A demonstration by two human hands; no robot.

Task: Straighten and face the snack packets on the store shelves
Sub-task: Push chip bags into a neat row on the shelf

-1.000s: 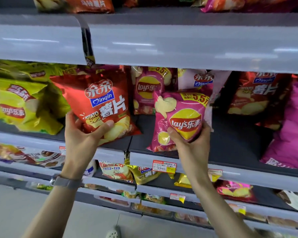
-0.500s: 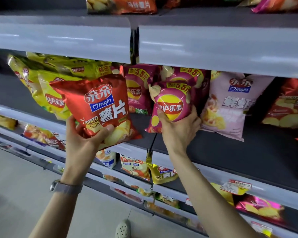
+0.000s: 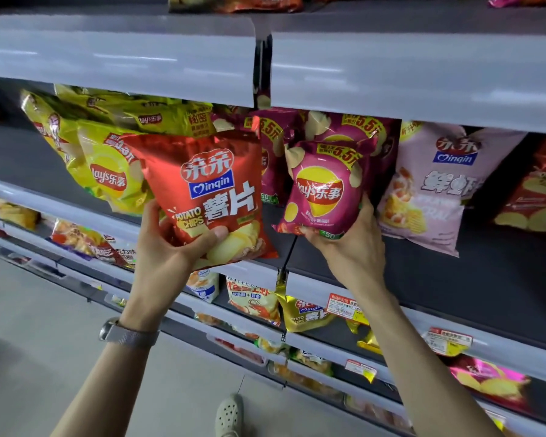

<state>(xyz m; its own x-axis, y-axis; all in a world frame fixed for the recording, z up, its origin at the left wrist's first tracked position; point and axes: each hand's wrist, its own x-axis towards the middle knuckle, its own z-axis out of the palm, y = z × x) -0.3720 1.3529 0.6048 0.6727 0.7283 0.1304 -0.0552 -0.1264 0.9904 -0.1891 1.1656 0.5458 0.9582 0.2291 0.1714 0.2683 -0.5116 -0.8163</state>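
Both hands on chip pkts at the mid shelf [image 3: 454,279], centre of frame.

L hand [image 3: 171,247] grips the red Qinqin pkt [image 3: 208,190], thumb across its lower front, fingers behind; pkt faces out, slightly tilted, just in front of the shelf edge. R hand [image 3: 350,247] cups the magenta Lay's pkt [image 3: 322,190] from below, fingers curled round its lower right edge; pkt upright, can't tell if it rests on the shelf. Yellow Lay's pkts [image 3: 108,171] lean at left; pale pink Qinqin pkt [image 3: 432,190] at right. Watch [image 3: 126,335] on L wrist.
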